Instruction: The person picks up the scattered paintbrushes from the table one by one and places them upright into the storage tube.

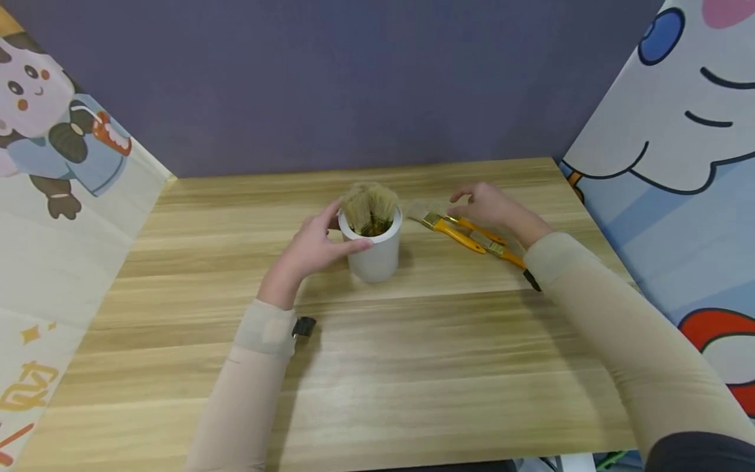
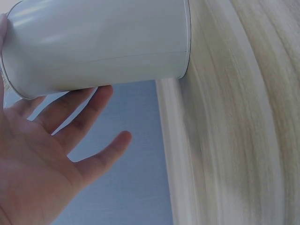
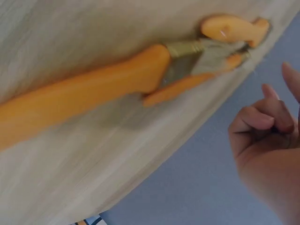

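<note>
A white cylindrical cup stands upright on the table, bristles up from the brushes inside it. My left hand holds the cup near its rim, thumb on the near side and fingers around the far side; in the left wrist view, fingertips touch the cup wall. To the right lie several paintbrushes with orange handles, close together and partly overlapping. My right hand hovers by their far end, fingers bent, nothing held. An orange handle crosses the right wrist view, apart from the fingers.
The wood-grain table meets a dark blue-grey wall at the back. Printed cartoon panels flank it on the left and right. A dark strap end hangs from the left sleeve.
</note>
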Tool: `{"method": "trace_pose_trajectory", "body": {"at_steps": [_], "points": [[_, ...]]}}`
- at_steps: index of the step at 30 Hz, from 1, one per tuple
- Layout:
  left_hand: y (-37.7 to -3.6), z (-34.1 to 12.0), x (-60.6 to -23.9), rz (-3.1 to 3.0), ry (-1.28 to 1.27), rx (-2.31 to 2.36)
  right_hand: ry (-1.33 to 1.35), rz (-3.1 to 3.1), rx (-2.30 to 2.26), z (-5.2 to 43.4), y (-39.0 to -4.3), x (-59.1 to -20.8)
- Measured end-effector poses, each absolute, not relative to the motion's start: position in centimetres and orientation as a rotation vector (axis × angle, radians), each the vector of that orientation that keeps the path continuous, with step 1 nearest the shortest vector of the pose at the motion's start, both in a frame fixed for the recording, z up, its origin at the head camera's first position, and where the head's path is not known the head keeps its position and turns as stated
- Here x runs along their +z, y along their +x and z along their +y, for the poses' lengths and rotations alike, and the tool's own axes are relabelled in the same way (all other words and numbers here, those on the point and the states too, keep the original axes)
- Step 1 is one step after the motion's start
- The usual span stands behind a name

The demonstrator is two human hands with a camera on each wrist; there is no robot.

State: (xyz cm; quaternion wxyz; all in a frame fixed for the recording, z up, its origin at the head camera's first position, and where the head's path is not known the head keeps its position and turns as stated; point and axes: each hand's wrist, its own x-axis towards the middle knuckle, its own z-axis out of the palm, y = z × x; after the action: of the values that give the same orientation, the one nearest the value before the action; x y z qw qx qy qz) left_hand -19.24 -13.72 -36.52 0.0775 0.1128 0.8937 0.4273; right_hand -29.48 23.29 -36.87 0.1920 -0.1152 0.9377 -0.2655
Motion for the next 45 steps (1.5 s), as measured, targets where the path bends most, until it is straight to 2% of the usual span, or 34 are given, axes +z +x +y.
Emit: {"method": "trace_pose_trajectory", "body": {"at_steps": [18,25,29,34,39,45], "points": [[-19.1,-13.8,-36.6,2.678,0.331,1.263,-0.246,2.629,-0.74,24.0,-30.1,-39.5],[-19.1,-13.8,-36.6,2.676,0.336,1.276,-0.224,2.683,-0.722,25.2,-30.6,-38.6],[-19.1,-13.8,-36.6,2.672,0.359,1.295,-0.233,2.755,-0.773,25.6,-31.1,-36.8],[-19.2,-13.7,-36.7,2.675,0.348,1.284,-0.232,2.878,-0.774,25.6,-30.2,-32.7],[-19.3,-13.6,-36.7,2.677,0.333,1.266,-0.212,2.966,-1.034,24.3,-27.2,-27.3],[-19.2,-13.8,-36.7,2.659,0.331,1.306,-0.297,2.938,-1.493,20.6,-21.9,-22.1]]}}
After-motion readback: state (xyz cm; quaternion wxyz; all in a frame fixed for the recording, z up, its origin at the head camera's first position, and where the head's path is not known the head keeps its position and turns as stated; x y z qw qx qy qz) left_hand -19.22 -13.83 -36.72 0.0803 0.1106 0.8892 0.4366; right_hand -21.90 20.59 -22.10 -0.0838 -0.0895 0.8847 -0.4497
